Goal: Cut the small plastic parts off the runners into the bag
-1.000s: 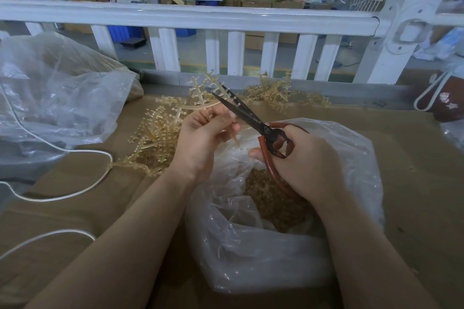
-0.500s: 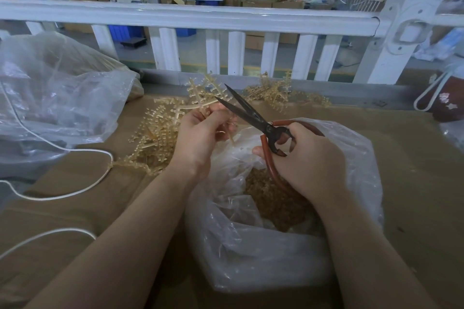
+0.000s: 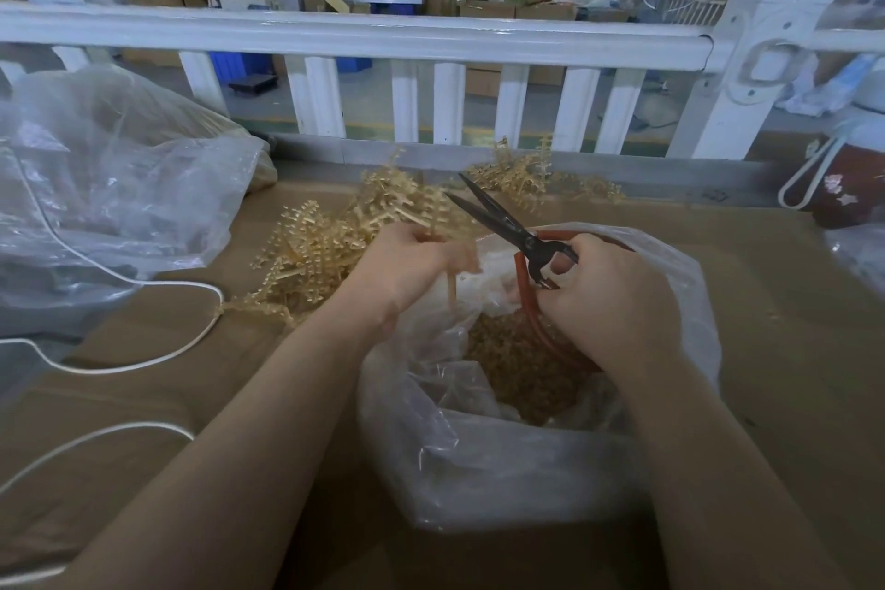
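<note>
My left hand [image 3: 409,266] grips a pale yellow runner [image 3: 390,211] studded with small parts, its stem hanging below my fingers over the bag's mouth. My right hand [image 3: 608,297] holds black scissors [image 3: 498,218] by their red handles, blades parted and pointing up-left just right of the runner. Below both hands stands a clear plastic bag [image 3: 479,460], open, with a heap of cut yellow parts [image 3: 522,364] inside.
A pile of yellow runners [image 3: 311,254] lies on the brown cardboard table [image 3: 785,350] left of my hand, with more runners [image 3: 522,175] by the white fence [image 3: 383,36]. A large clear bag [image 3: 110,187] and a white cord [image 3: 143,362] are on the left. A dark red bottle [image 3: 843,187] stands at the right.
The scissor blades have parted and swung slightly right, away from the runner. My left hand has turned the runner, so its stem now hangs down over the bag.
</note>
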`<state>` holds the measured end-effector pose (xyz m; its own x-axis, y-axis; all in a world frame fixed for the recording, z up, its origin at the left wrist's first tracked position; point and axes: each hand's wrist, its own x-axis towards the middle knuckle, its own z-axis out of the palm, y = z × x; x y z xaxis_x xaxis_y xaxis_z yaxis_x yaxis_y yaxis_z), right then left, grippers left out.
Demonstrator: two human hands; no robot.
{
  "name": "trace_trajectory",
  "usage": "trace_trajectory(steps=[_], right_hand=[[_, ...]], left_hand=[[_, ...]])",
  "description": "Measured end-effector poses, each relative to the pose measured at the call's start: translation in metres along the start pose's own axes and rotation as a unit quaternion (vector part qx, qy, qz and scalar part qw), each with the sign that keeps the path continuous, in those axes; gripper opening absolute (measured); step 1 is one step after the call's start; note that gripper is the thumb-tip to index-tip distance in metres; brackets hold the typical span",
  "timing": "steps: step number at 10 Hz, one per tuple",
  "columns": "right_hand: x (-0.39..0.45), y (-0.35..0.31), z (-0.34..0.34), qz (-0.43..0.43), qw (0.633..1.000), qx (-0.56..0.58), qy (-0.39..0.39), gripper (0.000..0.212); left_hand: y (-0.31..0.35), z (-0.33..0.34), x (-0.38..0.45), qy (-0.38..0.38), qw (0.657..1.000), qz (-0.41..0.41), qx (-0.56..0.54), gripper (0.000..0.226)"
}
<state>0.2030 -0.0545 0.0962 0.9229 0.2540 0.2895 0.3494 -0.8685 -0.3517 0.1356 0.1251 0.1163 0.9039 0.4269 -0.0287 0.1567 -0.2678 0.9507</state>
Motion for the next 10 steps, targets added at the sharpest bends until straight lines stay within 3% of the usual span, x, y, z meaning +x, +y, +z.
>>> trace_trajectory(steps=[1, 2, 3, 4, 5, 6, 8, 9, 10], right_hand=[[-0.004, 0.001, -0.006, 0.006, 0.999, -0.004, -0.039, 0.045], [-0.008, 0.000, -0.010, 0.011, 0.995, -0.047, -0.083, 0.038], [-0.012, -0.002, -0.015, 0.012, 0.992, -0.086, -0.092, 0.037], [-0.016, -0.002, -0.018, -0.006, 0.988, -0.103, -0.116, 0.041], [-0.015, -0.003, -0.023, -0.035, 0.980, -0.135, -0.139, 0.043], [-0.016, -0.004, -0.026, -0.033, 0.978, -0.144, -0.145, 0.046], [-0.034, -0.005, -0.020, -0.024, 0.981, -0.179, -0.069, 0.048], [-0.051, -0.005, -0.023, -0.045, 0.985, -0.163, -0.020, 0.039], [-0.073, 0.000, -0.026, -0.047, 0.991, -0.121, -0.015, 0.034]], left_hand=[[-0.003, -0.003, -0.003, -0.090, 0.986, -0.007, 0.142, 0.017], [-0.007, 0.000, -0.004, -0.120, 0.957, -0.015, 0.266, 0.032], [-0.007, 0.005, -0.007, -0.069, 0.898, -0.002, 0.435, 0.052], [-0.008, 0.008, -0.010, -0.045, 0.874, -0.002, 0.484, 0.069], [-0.003, 0.010, -0.011, -0.016, 0.836, 0.007, 0.548, 0.110], [0.003, 0.013, -0.014, 0.023, 0.819, 0.050, 0.571, 0.115], [0.002, 0.029, -0.033, 0.061, 0.799, 0.127, 0.584, 0.049], [-0.001, 0.029, -0.045, 0.053, 0.777, 0.150, 0.610, 0.040], [-0.003, 0.021, -0.064, 0.032, 0.790, 0.146, 0.594, 0.040]])
